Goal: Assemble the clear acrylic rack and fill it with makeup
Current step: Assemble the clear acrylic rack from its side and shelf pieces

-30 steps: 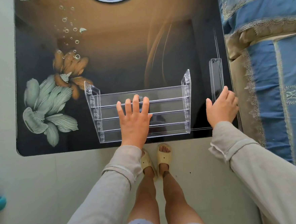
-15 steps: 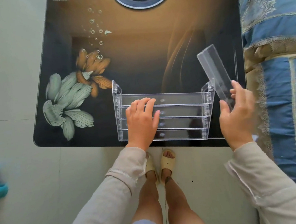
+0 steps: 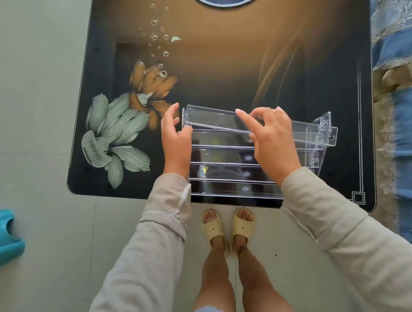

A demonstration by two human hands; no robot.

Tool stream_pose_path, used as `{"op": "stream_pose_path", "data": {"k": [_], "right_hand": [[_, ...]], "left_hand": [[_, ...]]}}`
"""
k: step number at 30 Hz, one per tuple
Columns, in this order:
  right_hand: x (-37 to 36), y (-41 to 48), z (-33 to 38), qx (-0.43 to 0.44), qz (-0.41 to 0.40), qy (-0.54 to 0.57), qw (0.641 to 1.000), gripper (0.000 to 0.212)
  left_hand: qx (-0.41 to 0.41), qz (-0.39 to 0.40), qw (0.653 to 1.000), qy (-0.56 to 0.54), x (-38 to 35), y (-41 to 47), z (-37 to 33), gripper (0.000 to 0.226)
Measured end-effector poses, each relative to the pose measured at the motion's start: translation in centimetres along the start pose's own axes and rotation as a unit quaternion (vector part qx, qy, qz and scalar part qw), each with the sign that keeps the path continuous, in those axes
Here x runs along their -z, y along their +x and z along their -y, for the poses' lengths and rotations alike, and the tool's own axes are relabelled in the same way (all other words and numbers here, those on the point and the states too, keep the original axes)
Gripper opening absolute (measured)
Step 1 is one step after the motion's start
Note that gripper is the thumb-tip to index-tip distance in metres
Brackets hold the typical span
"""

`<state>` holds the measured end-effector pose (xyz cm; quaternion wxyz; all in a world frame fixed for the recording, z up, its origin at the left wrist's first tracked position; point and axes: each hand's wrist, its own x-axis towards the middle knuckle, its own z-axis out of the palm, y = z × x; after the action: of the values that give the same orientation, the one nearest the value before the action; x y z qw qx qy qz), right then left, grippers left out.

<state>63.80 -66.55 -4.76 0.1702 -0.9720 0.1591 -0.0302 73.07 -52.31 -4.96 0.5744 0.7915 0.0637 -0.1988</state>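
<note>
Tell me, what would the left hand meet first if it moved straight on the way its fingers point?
Most likely the left end of the loose clear shelf, which the right hand holds slanted above the rack. The left hand is close beside it; contact is unclear.

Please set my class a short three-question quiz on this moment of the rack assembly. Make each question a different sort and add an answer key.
1. Multiple choice: whose grip pinches the loose clear acrylic shelf strip near its middle? A. the right hand; B. a metal clamp; C. nothing.
2. Fill in: the clear acrylic tiered rack stands at the edge of the dark flower-printed glass table that is ___ the person (nearest / farthest from).
3. True or false: the strip lies flat on the table.
Key: 1 A; 2 nearest; 3 false, because it is held tilted above the rack.
</note>
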Motion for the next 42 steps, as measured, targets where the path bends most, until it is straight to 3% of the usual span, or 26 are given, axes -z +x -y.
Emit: {"op": "stream_pose_path", "data": {"k": [13, 21, 28, 31, 36, 42], "right_hand": [[-0.3, 0.8, -0.5, 0.004, 0.036, -0.009, 0.999, 0.062], [-0.8, 1.1, -0.2, -0.005, 0.029, -0.005, 1.0, 0.067], [-0.8, 1.0, -0.2, -0.005, 0.017, -0.008, 1.0, 0.069], [-0.9, 1.0, -0.3, -0.006, 0.025, -0.007, 1.0, 0.069], [-1.1, 1.0, -0.4, -0.003, 0.036, -0.017, 0.999, 0.07], [-1.2, 1.1, -0.4, -0.008, 0.043, -0.021, 0.999, 0.069]], "left_hand": [[-0.022, 0.062, 0.997, 0.046, -0.8, 0.9, 0.2, 0.052], [-0.071, 0.037, 0.991, 0.109, -1.2, 0.9, 0.9, 0.07], [-0.095, 0.031, 0.981, 0.168, -1.3, 1.1, 1.5, 0.062], [-0.12, 0.014, 0.96, 0.251, -1.2, 1.3, 1.7, 0.06], [-0.176, -0.023, 0.887, 0.426, -0.8, 1.3, 2.5, 0.065], [-0.194, -0.022, 0.857, 0.478, -0.5, 1.3, 2.9, 0.062]]}}
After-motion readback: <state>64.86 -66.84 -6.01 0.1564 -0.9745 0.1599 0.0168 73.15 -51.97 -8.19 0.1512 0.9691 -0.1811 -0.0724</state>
